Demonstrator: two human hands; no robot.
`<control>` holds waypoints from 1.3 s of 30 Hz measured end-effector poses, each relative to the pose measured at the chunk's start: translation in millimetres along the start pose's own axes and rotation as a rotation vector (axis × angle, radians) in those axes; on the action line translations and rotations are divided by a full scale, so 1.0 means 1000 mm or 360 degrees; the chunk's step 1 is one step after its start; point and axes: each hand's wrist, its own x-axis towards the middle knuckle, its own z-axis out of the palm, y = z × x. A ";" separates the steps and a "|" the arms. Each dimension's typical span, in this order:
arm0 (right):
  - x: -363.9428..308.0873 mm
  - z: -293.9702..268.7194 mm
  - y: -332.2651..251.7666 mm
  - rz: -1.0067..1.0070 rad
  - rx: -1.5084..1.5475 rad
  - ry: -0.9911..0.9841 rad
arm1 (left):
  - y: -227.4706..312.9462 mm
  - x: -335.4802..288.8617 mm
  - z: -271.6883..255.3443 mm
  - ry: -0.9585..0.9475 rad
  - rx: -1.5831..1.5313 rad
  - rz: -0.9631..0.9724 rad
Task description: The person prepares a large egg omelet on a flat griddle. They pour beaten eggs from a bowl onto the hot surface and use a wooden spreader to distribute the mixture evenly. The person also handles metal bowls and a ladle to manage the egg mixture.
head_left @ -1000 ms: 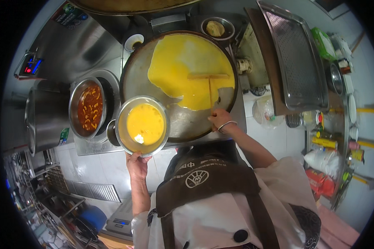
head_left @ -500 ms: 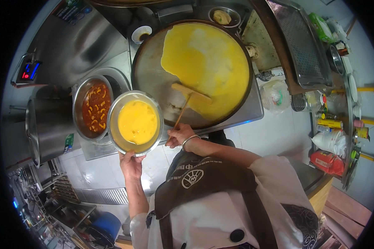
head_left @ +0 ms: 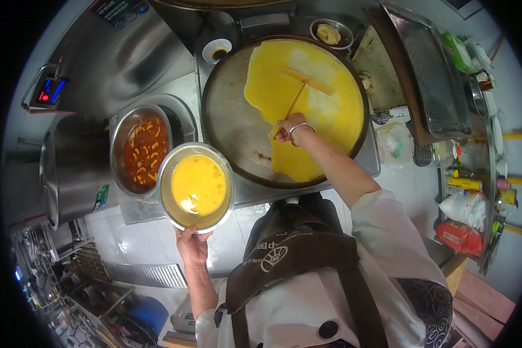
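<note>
A steel bowl point(head_left: 226, 203) of beaten egg point(head_left: 198, 184) is in my left hand point(head_left: 192, 246), whose fingers close on its near rim. My right hand point(head_left: 294, 127) grips the thin handle of a wooden batter spreader point(head_left: 305, 80). The spreader's crossbar lies over the yellow sheet of egg batter point(head_left: 307, 133) on the large round griddle point(head_left: 229, 130). That sheet covers the right part and middle of the griddle, with a ragged left edge. Bare dark metal shows on the left side.
Left of the egg bowl stands a steel basin of red sauce point(head_left: 147, 152) with yellow pieces. Behind the griddle are a small white bowl point(head_left: 217, 51) of dark liquid and a metal dish point(head_left: 331, 34). A perforated tray point(head_left: 426, 75) and a packed shelf stand right.
My right hand has pushed the spreader away from me and to the right across the batter. The whole view has shifted slightly; the bowl stays in my left hand.
</note>
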 end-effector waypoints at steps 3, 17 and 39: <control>-0.002 0.010 0.042 0.0089 0.0014 -0.0217 | 0.000 0.000 0.005 0.0020 0.0016 -0.0003; -0.142 0.049 0.082 0.0060 0.0127 -0.0490 | -0.001 0.016 0.001 -0.0013 0.0035 -0.0111; 0.043 -0.161 0.007 -0.0352 -0.1600 0.0235 | -0.026 0.013 0.085 0.0067 0.0128 -0.0082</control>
